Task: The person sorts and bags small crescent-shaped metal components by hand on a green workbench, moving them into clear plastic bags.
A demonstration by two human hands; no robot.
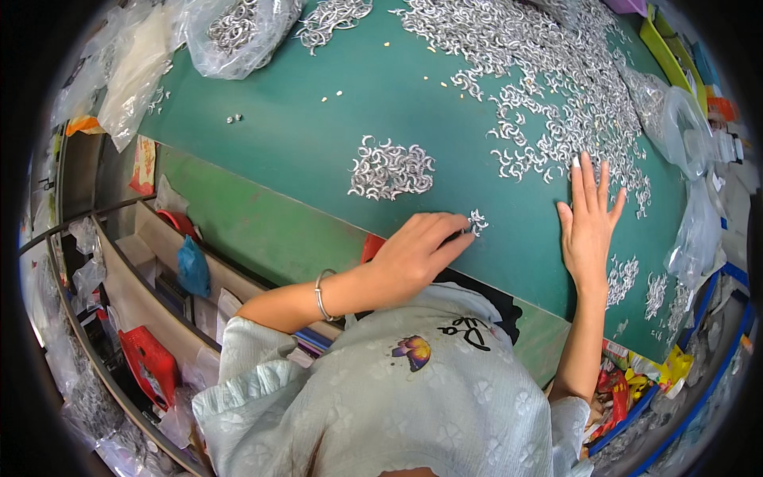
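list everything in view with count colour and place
tabletop: one, green, centre
crescent spread: countless, silver, upper right
middle pile: one, silver, tabletop centre
small cluster: one, silver, lower right of middle pile
top heap: one, silver, upper left
edge piles: several, silver, tabletop's lower right
clear bags: several, transparent, upper left and right
tray: one, yellow-green, upper right
blue bag: one, blue, left side
red packets: several, red, both sides
bracelet: one, silver, left wrist
shirt: one, pale, bottom centre
left hand: one, bare, at small cluster
right hand: one, bare, at crescent spread
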